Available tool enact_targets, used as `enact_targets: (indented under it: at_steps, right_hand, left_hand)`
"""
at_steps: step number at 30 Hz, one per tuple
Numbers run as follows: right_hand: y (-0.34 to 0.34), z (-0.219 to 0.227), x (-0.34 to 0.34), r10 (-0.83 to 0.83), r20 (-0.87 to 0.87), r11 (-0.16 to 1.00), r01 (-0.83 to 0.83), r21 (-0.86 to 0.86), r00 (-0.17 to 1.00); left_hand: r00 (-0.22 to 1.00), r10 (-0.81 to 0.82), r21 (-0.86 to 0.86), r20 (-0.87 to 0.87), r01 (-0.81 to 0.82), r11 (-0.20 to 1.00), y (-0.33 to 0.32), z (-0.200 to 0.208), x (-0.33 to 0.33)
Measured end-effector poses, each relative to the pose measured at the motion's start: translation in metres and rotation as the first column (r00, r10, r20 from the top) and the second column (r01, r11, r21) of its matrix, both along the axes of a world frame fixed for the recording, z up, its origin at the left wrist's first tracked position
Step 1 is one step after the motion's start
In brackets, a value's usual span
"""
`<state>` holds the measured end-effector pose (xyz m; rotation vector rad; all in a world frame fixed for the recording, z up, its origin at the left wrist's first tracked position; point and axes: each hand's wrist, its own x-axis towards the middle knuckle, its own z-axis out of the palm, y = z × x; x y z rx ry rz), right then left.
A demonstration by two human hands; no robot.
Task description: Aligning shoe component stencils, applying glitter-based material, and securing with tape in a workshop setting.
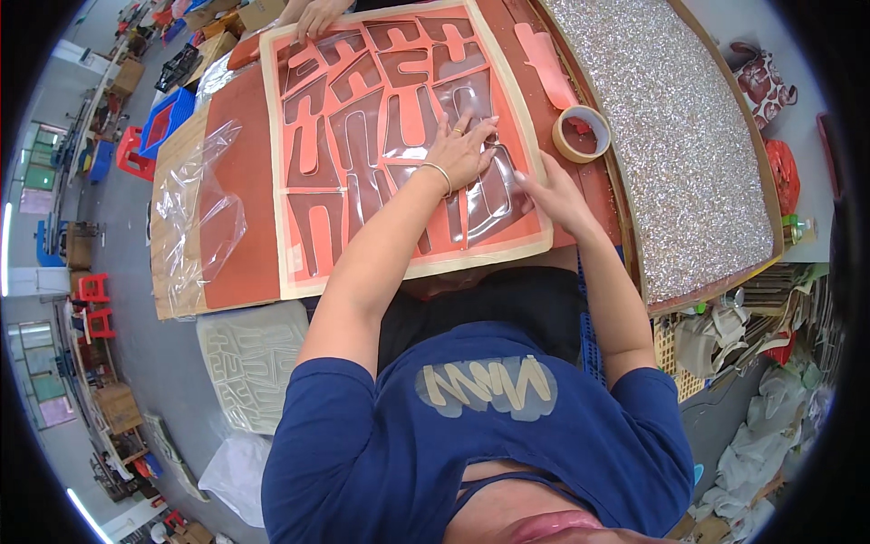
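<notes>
A pink-coral board [306, 245] with a cream tape border lies on the table in front of me. Dark, see-through shoe-upper-shaped plastic pieces [361, 136] cover it in rows, with pink showing through their cut-outs. My left hand [462, 150], with a ring and a bracelet, rests on the pieces right of the middle, fingers spread. Close by, my right hand [557, 195] is at the board's right edge, its thumb and fingers apart. The thumb reaches toward a glossy clear piece [494, 204] at the lower right; whether it touches is unclear.
Another person's hand [317, 18] is at the board's far left corner. A tape roll [581, 134] stands right of the board, beside a silver glitter sheet [680, 154]. Crumpled clear film [204, 213] lies left. A pale cut-out sheet [249, 363] sits below the table's left side.
</notes>
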<state>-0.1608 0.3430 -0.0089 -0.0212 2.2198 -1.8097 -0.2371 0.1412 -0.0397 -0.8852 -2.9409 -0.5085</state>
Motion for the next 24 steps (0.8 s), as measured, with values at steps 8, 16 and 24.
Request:
enact_targets:
  at_steps: [8, 16, 24]
  right_hand:
    - [-0.015, 0.007, -0.093, -0.127, 0.076, 0.987, 0.118, 0.112, 0.989]
    - [-0.006, 0.01, -0.09, -0.006, 0.265, 0.82, 0.156, -0.551, 0.964]
    - [-0.005, -0.024, -0.057, -0.209, 0.139, 0.977, 0.214, -0.024, 0.968]
  left_hand:
    - [0.991, 0.099, 0.194, -0.095, -0.079, 0.978, -0.003, -0.012, 0.0]
    - [0.995, 0.089, 0.085, 0.04, -0.092, 0.992, -0.004, -0.009, -0.003]
    - [0.994, 0.112, 0.051, 0.022, -0.113, 0.992, -0.003, -0.01, 0.001]
